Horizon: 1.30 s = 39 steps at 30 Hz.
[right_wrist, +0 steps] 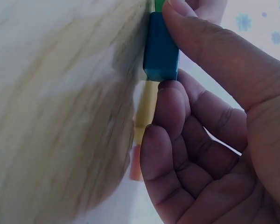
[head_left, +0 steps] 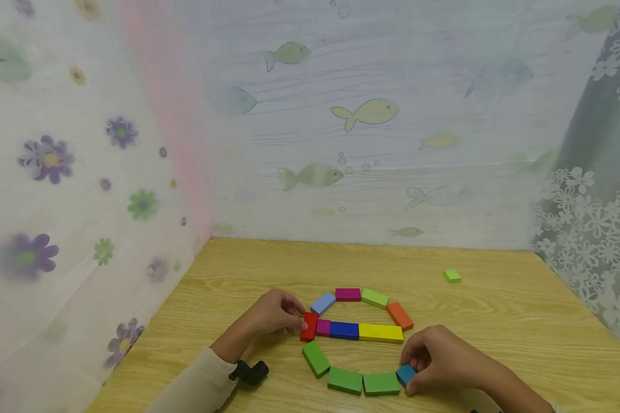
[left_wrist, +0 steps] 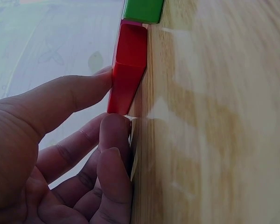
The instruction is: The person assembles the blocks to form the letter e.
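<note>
My left hand (head_left: 278, 312) holds the red block (head_left: 309, 328) at the left end of a straight row, thumb on its top and fingers at its outer side. Along that row follow a small magenta block (head_left: 323, 328), a dark blue block (head_left: 344, 330) and a long yellow block (head_left: 380, 333). At the lower right, my right hand (head_left: 446, 358) pinches a small teal-blue block (right_wrist: 161, 46) between thumb and fingers. This block sits at the right end of a curve of three green blocks (head_left: 345, 380), close beside the last one.
Above the row arch a light blue block (head_left: 323, 303), a magenta block (head_left: 348, 294), a lime block (head_left: 375, 297) and an orange block (head_left: 400, 315). A lone lime block (head_left: 452, 276) lies at the back right. Patterned curtains (head_left: 310, 143) border the wooden table (head_left: 258, 258).
</note>
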{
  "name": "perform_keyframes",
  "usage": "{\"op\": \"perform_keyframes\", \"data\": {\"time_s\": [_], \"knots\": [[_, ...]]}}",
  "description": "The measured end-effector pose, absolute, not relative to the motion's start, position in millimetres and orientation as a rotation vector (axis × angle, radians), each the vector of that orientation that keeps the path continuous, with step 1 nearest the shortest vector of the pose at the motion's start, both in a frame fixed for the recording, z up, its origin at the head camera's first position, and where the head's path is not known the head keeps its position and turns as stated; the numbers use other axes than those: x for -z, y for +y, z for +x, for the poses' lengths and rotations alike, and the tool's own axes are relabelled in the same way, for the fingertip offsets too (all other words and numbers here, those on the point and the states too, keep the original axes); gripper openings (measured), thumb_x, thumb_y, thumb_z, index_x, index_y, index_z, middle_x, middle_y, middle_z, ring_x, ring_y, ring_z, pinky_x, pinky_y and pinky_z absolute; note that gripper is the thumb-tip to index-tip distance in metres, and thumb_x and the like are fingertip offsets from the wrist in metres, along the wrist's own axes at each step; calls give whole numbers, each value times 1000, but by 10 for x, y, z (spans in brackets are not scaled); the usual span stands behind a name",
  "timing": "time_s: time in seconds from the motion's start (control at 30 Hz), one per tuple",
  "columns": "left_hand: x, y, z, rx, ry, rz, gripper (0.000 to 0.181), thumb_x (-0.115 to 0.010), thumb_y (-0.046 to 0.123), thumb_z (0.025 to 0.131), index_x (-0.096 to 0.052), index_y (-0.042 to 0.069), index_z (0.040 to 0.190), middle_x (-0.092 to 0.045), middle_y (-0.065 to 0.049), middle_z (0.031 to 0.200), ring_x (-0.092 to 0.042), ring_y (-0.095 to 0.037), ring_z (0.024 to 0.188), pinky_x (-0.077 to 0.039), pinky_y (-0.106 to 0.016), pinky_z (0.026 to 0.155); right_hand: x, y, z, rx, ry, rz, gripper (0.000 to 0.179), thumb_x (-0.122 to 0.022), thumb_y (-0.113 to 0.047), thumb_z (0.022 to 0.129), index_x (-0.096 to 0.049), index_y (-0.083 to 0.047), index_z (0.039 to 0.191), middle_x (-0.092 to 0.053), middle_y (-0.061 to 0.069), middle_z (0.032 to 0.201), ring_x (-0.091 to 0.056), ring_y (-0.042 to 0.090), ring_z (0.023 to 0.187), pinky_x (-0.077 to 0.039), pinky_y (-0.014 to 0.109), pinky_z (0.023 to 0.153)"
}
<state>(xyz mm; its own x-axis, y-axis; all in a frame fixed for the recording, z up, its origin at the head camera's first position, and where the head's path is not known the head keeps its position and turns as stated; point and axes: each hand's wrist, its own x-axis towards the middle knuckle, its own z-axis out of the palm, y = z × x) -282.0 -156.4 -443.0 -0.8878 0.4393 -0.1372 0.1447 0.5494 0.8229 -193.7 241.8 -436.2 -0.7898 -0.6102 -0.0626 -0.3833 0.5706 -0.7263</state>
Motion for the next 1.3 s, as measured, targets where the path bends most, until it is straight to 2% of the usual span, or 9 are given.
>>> {"op": "perform_keyframes", "data": {"time_s": [1.3], "knots": [[4416,-1558,-2802,-1282,2455,498,25,-87,22,83,-78,10,102,-72,-2,85,-65,-17,68,-56,-33,58,4363,2420,-1939,1053,2480,-907,33,-92,-44,75,-75,-27,96,-67,-11,85,-61,3,75,-55,24,66]]}}
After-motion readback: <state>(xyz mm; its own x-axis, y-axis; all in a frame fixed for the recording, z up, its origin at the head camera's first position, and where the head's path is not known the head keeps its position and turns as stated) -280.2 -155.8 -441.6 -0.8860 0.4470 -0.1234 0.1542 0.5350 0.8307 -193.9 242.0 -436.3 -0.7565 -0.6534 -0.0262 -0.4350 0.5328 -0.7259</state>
